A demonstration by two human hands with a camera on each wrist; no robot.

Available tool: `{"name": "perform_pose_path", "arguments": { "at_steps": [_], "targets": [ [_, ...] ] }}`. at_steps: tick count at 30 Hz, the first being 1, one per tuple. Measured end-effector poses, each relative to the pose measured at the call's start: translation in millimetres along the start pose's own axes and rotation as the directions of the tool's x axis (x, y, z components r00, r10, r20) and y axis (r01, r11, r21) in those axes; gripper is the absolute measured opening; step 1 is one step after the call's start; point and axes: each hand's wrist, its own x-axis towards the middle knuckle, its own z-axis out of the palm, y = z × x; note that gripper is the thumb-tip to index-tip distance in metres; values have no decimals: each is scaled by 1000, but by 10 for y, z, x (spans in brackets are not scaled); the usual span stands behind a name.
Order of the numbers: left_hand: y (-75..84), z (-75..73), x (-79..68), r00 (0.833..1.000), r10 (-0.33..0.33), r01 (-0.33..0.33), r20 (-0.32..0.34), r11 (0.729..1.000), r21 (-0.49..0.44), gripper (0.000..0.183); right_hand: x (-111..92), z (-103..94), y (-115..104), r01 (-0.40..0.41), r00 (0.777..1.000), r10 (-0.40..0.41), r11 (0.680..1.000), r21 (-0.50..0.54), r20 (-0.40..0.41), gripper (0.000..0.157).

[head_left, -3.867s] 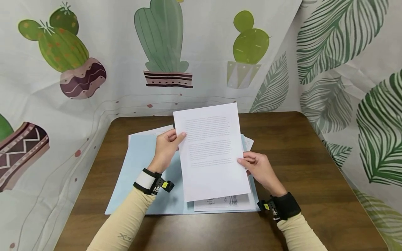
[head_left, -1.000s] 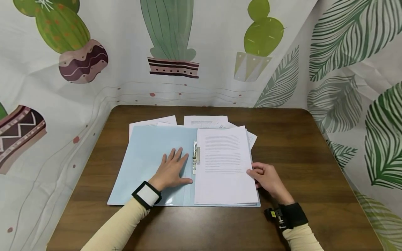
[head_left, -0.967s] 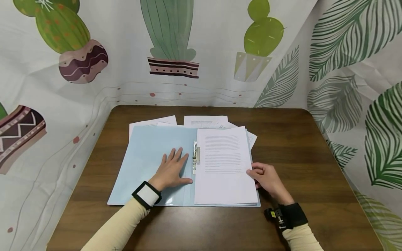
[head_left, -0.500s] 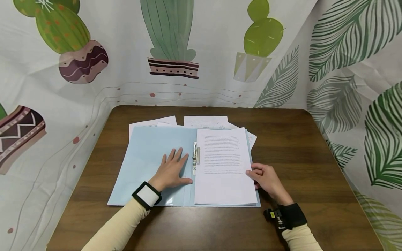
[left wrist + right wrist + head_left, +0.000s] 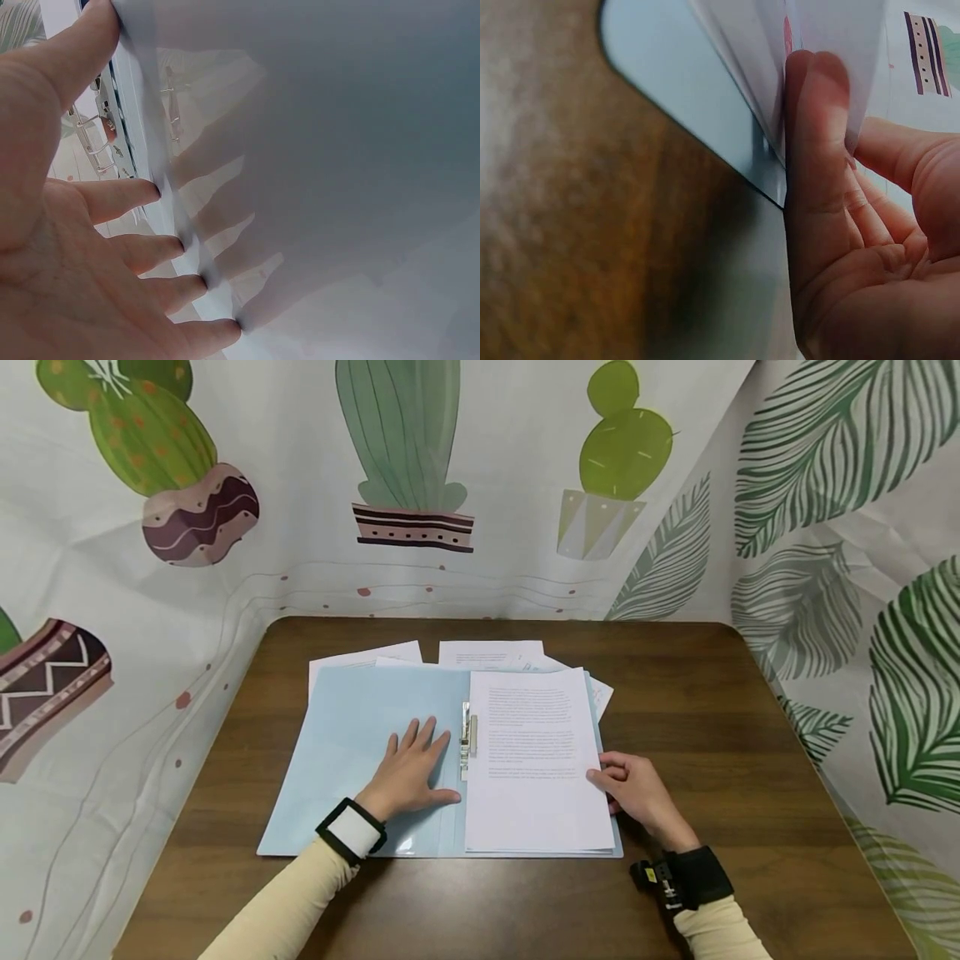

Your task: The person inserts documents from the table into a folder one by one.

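A light blue ring folder [image 5: 337, 710] lies spread out on the table, its metal clip [image 5: 468, 739] along the spine. On its right side rests a printed sheet of paper [image 5: 536, 814], above other sheets. My left hand [image 5: 405, 777] rests with fingers spread on the folder's left cover; the left wrist view shows the fingertips [image 5: 142, 251] touching its glossy surface. At the sheet's right edge my right hand [image 5: 633, 789] pinches the paper, thumb on top and fingers beneath. In the right wrist view the paper [image 5: 825, 30] stands a little apart from the folder [image 5: 667, 67].
Loose printed sheets stick out behind the folder, one at the left [image 5: 360, 656] and others near the middle [image 5: 491, 650] and right. The brown wooden table [image 5: 750, 760] extends to both sides. A patterned cloth [image 5: 510, 468] hangs behind it.
Nearly four seconds ago both hands held the sheet raised over the folder. It has come down onto the right side, and my left hand has let go. Over the last second hardly anything moves.
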Motion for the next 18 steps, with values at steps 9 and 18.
{"name": "perform_pose_path", "arguments": {
  "at_steps": [9,18],
  "targets": [
    [-9,15,-11,1000,2,-2,-5,1000,-3,105,-12,32,-38,-1,1000,-5,981,-196,-30,47],
    [-21,39,7,1000,4,-4,-4,1000,1,106,6,45,-60,23,999,-37,952,-305,-40,61]
  ]
}}
